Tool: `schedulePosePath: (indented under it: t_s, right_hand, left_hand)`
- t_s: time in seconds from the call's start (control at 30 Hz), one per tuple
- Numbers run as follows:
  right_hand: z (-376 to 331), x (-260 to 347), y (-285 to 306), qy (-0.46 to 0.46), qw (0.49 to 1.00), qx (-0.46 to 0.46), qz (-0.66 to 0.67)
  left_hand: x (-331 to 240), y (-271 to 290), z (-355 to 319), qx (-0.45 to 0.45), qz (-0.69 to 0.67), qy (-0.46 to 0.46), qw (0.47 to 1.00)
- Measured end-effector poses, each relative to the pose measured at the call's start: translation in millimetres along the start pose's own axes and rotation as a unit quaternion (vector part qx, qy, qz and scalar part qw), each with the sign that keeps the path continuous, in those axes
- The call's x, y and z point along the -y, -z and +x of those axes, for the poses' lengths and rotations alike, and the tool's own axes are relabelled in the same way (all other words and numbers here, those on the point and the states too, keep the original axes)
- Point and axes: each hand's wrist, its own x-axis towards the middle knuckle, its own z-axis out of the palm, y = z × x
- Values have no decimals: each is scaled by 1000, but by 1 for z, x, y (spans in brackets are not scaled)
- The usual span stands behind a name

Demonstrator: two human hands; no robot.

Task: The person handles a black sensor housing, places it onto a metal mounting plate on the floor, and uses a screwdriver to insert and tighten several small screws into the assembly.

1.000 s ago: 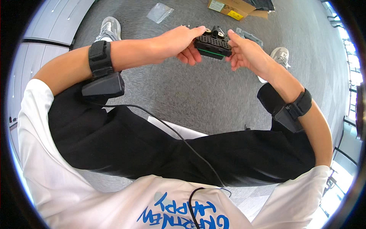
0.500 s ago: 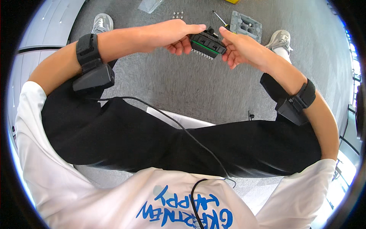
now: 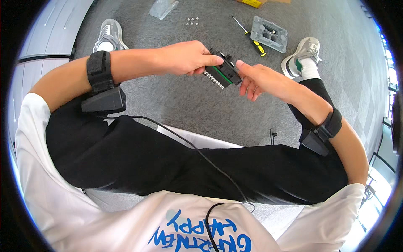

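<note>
A black connector block (image 3: pixel 228 74) with a green strip and a row of silver pins is held tilted above the floor, its right end lower. My left hand (image 3: pixel 194 59) grips its left end, with the thumb across the top. At the right end, my right hand (image 3: pixel 257 78) has its thumb near the upper edge and its fingers curled below. Part of the block's left end is hidden by my left hand.
Beyond the block, several small silver pieces (image 3: pixel 192 21) lie on the grey floor beside a clear plastic bag (image 3: pixel 163 8). A yellow-and-black screwdriver (image 3: pixel 256 45) lies next to a grey moulded tray (image 3: pixel 270 33). A black cable (image 3: pixel 180 126) crosses my lap.
Both hands have come nearer to me with the connector block, which is now tilted more steeply. The screwdriver's handle has come into sight.
</note>
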Motion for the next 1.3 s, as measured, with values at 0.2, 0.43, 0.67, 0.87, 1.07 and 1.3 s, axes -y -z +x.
schedulePosePath:
  t_s: [0.2,0.43,0.67,0.87,1.07,1.3]
  right_hand:
    - [-19,14,26,82,995,-9,-60]
    - [-5,22,97,161,930,-149,-293]
    - [60,-55,223,112,712,-229,-655]
    - [107,-105,227,54,774,-221,-591]
    - [119,-123,219,65,789,-222,-569]
    - [119,-133,220,85,798,-237,-547]
  left_hand:
    - [16,-9,17,-15,48,43,998]
    - [25,-10,25,-43,75,91,992]
    - [28,-8,31,-122,37,76,989]
    - [22,1,10,-141,-4,38,989]
    - [15,13,2,-197,10,-21,980]
    - [-1,27,-12,-197,-58,-27,978]
